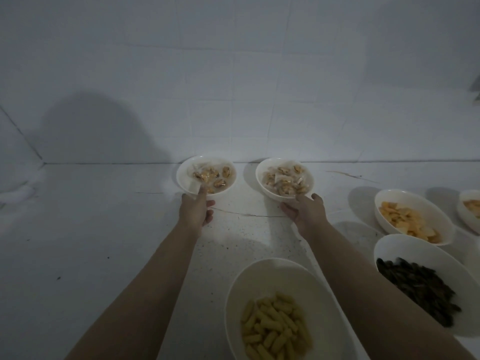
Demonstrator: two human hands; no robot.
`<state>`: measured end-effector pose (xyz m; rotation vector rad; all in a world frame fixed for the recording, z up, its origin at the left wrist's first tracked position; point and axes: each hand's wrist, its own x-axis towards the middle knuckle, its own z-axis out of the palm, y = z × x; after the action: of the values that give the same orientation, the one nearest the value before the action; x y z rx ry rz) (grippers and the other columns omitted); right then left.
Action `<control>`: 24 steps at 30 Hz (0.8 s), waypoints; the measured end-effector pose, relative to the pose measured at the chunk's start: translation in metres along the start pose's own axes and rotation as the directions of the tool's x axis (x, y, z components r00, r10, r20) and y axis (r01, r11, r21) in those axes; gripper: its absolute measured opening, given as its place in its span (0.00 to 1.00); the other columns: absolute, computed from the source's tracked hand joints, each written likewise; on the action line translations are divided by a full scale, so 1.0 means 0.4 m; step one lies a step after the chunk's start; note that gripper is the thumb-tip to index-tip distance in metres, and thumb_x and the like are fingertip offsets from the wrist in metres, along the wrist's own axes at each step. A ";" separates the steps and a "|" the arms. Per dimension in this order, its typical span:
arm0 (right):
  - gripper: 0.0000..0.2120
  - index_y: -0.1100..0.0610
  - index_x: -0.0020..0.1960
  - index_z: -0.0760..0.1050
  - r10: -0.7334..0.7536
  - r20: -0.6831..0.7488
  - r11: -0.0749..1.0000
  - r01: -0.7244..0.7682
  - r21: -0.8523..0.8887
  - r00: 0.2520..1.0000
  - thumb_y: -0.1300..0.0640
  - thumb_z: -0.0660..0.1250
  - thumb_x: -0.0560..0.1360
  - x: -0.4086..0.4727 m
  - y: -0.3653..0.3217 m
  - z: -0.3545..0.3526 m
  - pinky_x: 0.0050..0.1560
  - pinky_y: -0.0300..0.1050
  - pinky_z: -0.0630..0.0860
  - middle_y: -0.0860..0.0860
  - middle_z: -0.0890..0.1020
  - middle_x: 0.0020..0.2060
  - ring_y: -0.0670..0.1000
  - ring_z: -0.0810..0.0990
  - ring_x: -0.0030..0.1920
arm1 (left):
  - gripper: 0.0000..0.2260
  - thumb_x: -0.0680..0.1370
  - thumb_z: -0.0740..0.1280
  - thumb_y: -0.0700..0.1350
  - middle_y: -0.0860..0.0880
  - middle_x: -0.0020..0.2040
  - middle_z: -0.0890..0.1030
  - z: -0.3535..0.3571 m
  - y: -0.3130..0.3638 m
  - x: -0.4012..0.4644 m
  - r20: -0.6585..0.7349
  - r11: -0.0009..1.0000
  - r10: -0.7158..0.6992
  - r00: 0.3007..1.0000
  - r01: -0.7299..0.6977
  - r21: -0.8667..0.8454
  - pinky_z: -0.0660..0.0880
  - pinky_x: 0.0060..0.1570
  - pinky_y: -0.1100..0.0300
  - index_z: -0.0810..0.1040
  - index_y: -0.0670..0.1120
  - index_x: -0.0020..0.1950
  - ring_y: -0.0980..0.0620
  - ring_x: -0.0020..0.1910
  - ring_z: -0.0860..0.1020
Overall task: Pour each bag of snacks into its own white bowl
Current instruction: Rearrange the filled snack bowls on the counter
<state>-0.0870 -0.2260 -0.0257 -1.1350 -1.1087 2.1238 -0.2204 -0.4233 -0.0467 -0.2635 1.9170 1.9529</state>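
A: Both arms reach up the middle of the frame, and each hand has a bowl. The left hand grips the near rim of the left bowl, thumb side up over the lip, fingers curled underneath.

B: Same on the other side. The right hand cups the near edge of the right bowl, thumb up by the rim, fingers tucked beneath it.

A: Both bowls hold wrapped snacks in clear packets (brown pieces inside, hard to name in this dim light). They sit side by side at the far edge of the counter, just before the tiled wall.

B: No bag shows anywhere. Lower right, 4 more bowls are filled: yellow sticks, dark seeds, orange crackers, and 1 cut off at the frame edge.

A: So pouring looks finished, I'd judge. Each bowl lies straight ahead of its own hand, so any pull comes straight back toward the bottom of the frame.

B: The stick bowl sits right in the right-hand bowl's path.
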 end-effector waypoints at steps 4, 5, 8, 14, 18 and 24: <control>0.23 0.56 0.73 0.63 -0.010 -0.053 0.997 0.006 -0.072 0.999 0.67 0.59 0.80 -0.062 -0.009 -0.031 0.48 0.51 0.82 0.59 0.72 0.56 0.56 0.79 0.47 | 0.22 0.80 0.64 0.53 0.46 0.46 0.80 0.004 -0.004 -0.097 -0.066 0.994 0.104 0.992 -0.107 -0.033 0.74 0.32 0.59 0.66 0.45 0.70 0.52 0.33 0.72; 0.20 0.57 0.71 0.66 -0.027 -0.063 0.995 0.021 -0.094 0.998 0.67 0.59 0.80 -0.081 -0.012 -0.042 0.46 0.50 0.81 0.59 0.72 0.57 0.56 0.78 0.47 | 0.19 0.80 0.64 0.52 0.47 0.45 0.80 0.008 -0.001 -0.127 -0.049 0.992 0.114 0.992 -0.116 -0.044 0.73 0.33 0.59 0.67 0.46 0.69 0.53 0.33 0.72; 0.14 0.58 0.64 0.71 -0.088 -0.058 0.990 0.081 -0.114 0.994 0.66 0.58 0.80 -0.151 -0.027 -0.078 0.43 0.47 0.80 0.54 0.73 0.51 0.54 0.77 0.47 | 0.13 0.80 0.64 0.50 0.48 0.44 0.79 0.031 0.023 -0.220 0.022 0.985 0.162 0.987 -0.160 -0.071 0.72 0.32 0.60 0.70 0.47 0.63 0.54 0.31 0.71; 0.09 0.58 0.56 0.76 -0.268 0.037 0.939 0.270 -0.211 0.963 0.64 0.59 0.80 -0.293 -0.077 -0.154 0.41 0.44 0.80 0.53 0.75 0.47 0.52 0.77 0.42 | 0.04 0.81 0.62 0.46 0.50 0.42 0.78 0.095 0.071 -0.403 0.176 0.966 0.251 0.952 -0.235 -0.106 0.70 0.32 0.61 0.72 0.51 0.55 0.55 0.29 0.70; 0.08 0.56 0.50 0.78 -0.396 0.086 0.863 0.403 -0.304 0.914 0.64 0.61 0.80 -0.357 -0.120 -0.231 0.41 0.44 0.81 0.52 0.78 0.48 0.51 0.77 0.42 | 0.03 0.81 0.62 0.44 0.50 0.42 0.79 0.158 0.056 -0.507 0.331 0.976 0.215 0.919 -0.189 -0.110 0.71 0.35 0.60 0.73 0.52 0.53 0.54 0.31 0.71; 0.09 0.55 0.47 0.78 -0.552 0.133 0.701 0.544 -0.461 0.823 0.63 0.61 0.80 -0.385 -0.202 -0.389 0.36 0.37 0.79 0.45 0.79 0.44 0.42 0.78 0.35 | 0.08 0.79 0.63 0.42 0.49 0.43 0.80 0.308 0.008 -0.619 0.497 0.982 0.170 0.851 -0.187 -0.016 0.73 0.39 0.58 0.73 0.50 0.58 0.52 0.35 0.75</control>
<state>0.1300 -0.2246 0.0599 -0.8488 -1.7776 1.3976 0.0195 -0.3366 0.0603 0.4123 1.6666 1.8611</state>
